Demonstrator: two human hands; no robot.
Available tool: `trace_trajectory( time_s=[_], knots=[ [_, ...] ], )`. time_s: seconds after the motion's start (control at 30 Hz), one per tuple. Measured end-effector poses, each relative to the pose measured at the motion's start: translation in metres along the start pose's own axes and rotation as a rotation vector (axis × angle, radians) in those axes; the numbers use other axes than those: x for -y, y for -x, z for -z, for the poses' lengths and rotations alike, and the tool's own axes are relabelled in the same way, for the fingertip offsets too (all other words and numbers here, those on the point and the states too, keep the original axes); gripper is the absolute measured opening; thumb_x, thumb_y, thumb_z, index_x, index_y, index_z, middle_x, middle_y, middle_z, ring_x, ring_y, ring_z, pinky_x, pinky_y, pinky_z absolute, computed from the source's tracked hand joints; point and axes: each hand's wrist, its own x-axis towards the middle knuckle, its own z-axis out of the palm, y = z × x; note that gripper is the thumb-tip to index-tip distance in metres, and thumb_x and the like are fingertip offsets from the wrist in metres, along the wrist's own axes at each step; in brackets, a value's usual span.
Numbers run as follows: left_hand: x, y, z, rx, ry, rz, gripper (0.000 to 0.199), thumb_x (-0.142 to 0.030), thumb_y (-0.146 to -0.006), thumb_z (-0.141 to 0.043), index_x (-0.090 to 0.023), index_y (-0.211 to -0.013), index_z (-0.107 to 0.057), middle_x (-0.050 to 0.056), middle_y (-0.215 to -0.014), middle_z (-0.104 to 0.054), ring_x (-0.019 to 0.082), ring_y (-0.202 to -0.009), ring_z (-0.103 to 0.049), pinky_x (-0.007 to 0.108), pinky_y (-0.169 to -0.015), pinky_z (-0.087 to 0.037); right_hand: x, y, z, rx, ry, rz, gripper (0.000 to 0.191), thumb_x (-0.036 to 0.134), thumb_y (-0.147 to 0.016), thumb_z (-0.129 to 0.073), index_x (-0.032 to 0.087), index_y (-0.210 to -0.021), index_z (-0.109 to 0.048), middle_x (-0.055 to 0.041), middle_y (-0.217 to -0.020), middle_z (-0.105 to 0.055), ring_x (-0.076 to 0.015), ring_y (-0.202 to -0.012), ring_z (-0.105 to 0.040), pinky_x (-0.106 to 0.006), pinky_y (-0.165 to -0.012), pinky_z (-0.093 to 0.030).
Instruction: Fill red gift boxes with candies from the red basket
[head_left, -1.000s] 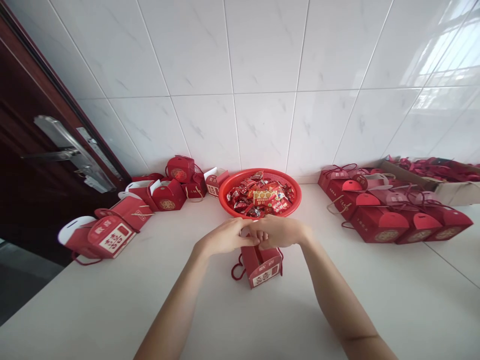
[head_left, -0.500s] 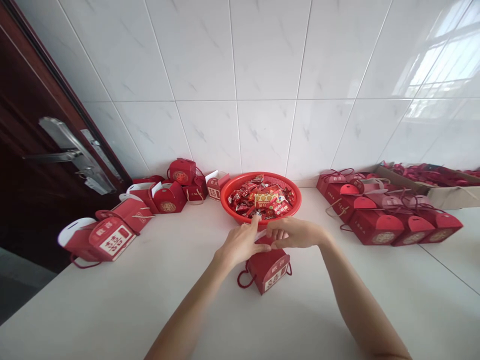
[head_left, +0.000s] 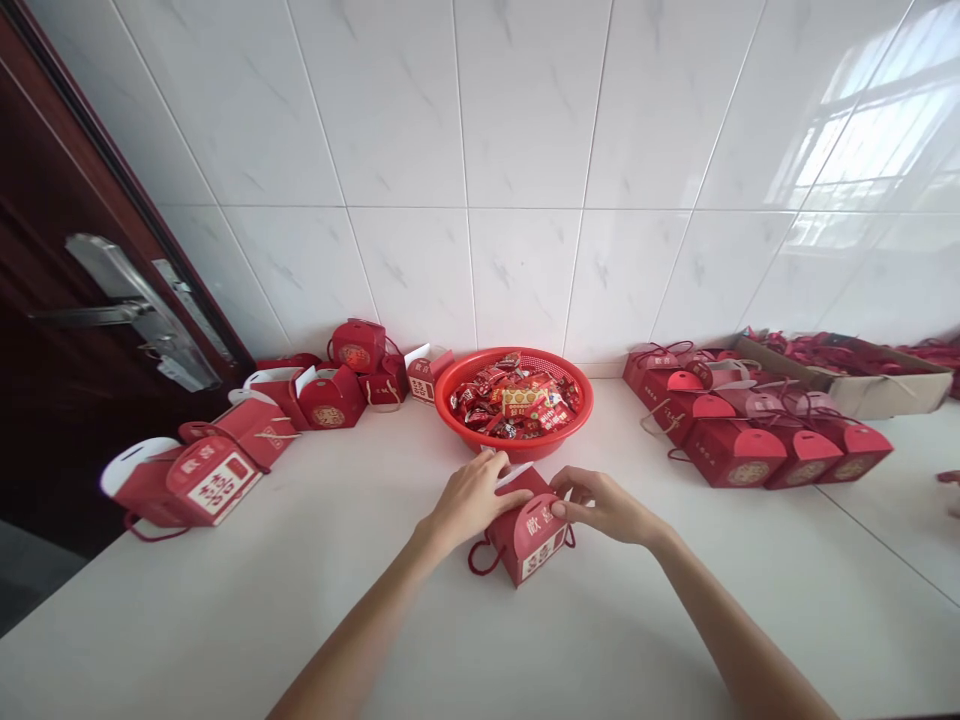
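Note:
A small red gift box [head_left: 529, 545] with a rounded front flap and dark red cord handles stands on the table before me. My left hand [head_left: 469, 500] grips its left and back side, thumb laid across the top. From the right, my right hand [head_left: 600, 505] pinches the upper edge of the front flap between thumb and fingers. A white inner flap shows at the back of the box. Just behind it sits a red plastic basket [head_left: 450, 425] full of wrapped candies [head_left: 517, 400].
Red gift boxes [head_left: 199, 480] stand at the left near a door [head_left: 90, 330], some with lids up. More red boxes [head_left: 739, 450] are grouped at the right, beside a cardboard tray [head_left: 885, 395] of red items. Part of another hand [head_left: 952, 490] shows at the right edge. A tiled wall is behind.
My right hand has moved from the back of the box to its front flap, which now stands more upright. My left hand has shifted slightly nearer. Fingertips have appeared at the right edge.

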Motion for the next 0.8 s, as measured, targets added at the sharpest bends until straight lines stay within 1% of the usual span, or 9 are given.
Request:
trace_trajectory(
  time_s=[0.07, 0.13, 0.2, 0.37, 0.47, 0.53, 0.6, 0.7, 0.8],
  knots=[
    [0.005, 0.005, -0.003, -0.025, 0.099, -0.056, 0.032, -0.052, -0.089, -0.059, -0.021, -0.084, -0.053, 0.003, -0.094, -0.062, 0.020, -0.083, -0.060, 0.032, -0.075, -0.047, -0.003, -0.005, -0.010, -0.041, -0.023, -0.003, 0.049, 0.064, -0.083, -0.062, 0.016, -0.096, -0.063, -0.0054, -0.088, -0.068, -0.0145, -0.068, -0.059, -0.029, -0.062, -0.048],
    [0.009, 0.011, -0.006, -0.007, 0.208, -0.121, 0.035, -0.055, -0.092, -0.053, -0.021, -0.085, -0.053, 0.003, -0.093, -0.061, 0.018, -0.083, -0.058, 0.031, -0.079, -0.048, -0.008, -0.009, -0.019, -0.077, -0.065, -0.018, 0.051, 0.066, -0.082, -0.062, 0.016, -0.094, -0.063, -0.0056, -0.088, -0.069, -0.0148, -0.067, -0.059, -0.029, -0.061, -0.048],
    [0.012, 0.018, -0.010, 0.018, 0.282, -0.157, 0.036, -0.056, -0.093, -0.050, -0.021, -0.087, -0.054, 0.004, -0.094, -0.060, 0.019, -0.087, -0.058, 0.031, -0.083, -0.049, -0.014, -0.010, -0.025, -0.109, -0.106, -0.035, 0.053, 0.068, -0.081, -0.061, 0.016, -0.093, -0.063, -0.0063, -0.088, -0.070, -0.0166, -0.070, -0.061, -0.031, -0.063, -0.049],
    [0.016, 0.023, -0.017, -0.001, 0.351, -0.116, 0.029, -0.048, -0.086, -0.063, -0.022, -0.090, -0.053, 0.005, -0.102, -0.061, 0.021, -0.095, -0.061, 0.034, -0.089, -0.050, -0.020, -0.008, -0.030, -0.160, -0.156, -0.032, 0.057, 0.072, -0.084, -0.054, 0.017, -0.095, -0.063, -0.0085, -0.096, -0.070, -0.0218, -0.086, -0.065, -0.037, -0.079, -0.052],
    [0.019, 0.021, -0.017, 0.060, 0.440, -0.114, 0.030, -0.048, -0.083, -0.067, -0.022, -0.092, -0.056, 0.006, -0.111, -0.065, 0.024, -0.102, -0.062, 0.036, -0.095, -0.049, -0.023, -0.007, -0.027, -0.206, -0.202, -0.058, 0.061, 0.074, -0.088, -0.042, 0.017, -0.098, -0.063, -0.0094, -0.099, -0.069, -0.0232, -0.093, -0.064, -0.040, -0.084, -0.053],
    [0.021, 0.020, -0.017, 0.098, 0.491, -0.123, 0.032, -0.049, -0.082, -0.068, -0.021, -0.093, -0.059, 0.008, -0.117, -0.065, 0.025, -0.108, -0.062, 0.037, -0.099, -0.048, -0.025, -0.006, -0.026, -0.228, -0.206, -0.085, 0.059, 0.072, -0.088, -0.044, 0.019, -0.105, -0.063, -0.0098, -0.105, -0.068, -0.0244, -0.097, -0.064, -0.041, -0.085, -0.054],
    [0.024, 0.020, -0.018, 0.095, 0.512, -0.126, 0.033, -0.051, -0.082, -0.067, -0.021, -0.093, -0.061, 0.009, -0.123, -0.064, 0.026, -0.114, -0.061, 0.037, -0.102, -0.046, -0.026, -0.006, -0.025, -0.205, -0.194, -0.082, 0.052, 0.066, -0.086, -0.053, 0.020, -0.107, -0.065, -0.0096, -0.108, -0.069, -0.0254, -0.101, -0.064, -0.042, -0.088, -0.053],
    [0.027, 0.021, -0.018, 0.072, 0.491, -0.123, 0.034, -0.054, -0.083, -0.066, -0.021, -0.094, -0.065, 0.011, -0.132, -0.060, 0.028, -0.124, -0.056, 0.039, -0.108, -0.041, -0.026, -0.006, -0.026, -0.132, -0.200, -0.076, 0.040, 0.056, -0.085, -0.057, 0.019, -0.093, -0.068, -0.0080, -0.101, -0.071, -0.0247, -0.097, -0.065, -0.041, -0.089, -0.052],
    [0.030, 0.024, -0.011, 0.098, 0.474, -0.133, 0.036, -0.056, -0.085, -0.064, -0.022, -0.097, -0.068, 0.010, -0.139, -0.055, 0.029, -0.128, -0.053, 0.039, -0.111, -0.039, -0.025, -0.005, -0.025, -0.125, -0.225, -0.119, 0.039, 0.056, -0.081, -0.062, 0.018, -0.077, -0.065, -0.0054, -0.084, -0.070, -0.0214, -0.082, -0.063, -0.038, -0.080, -0.052]
  ],
)
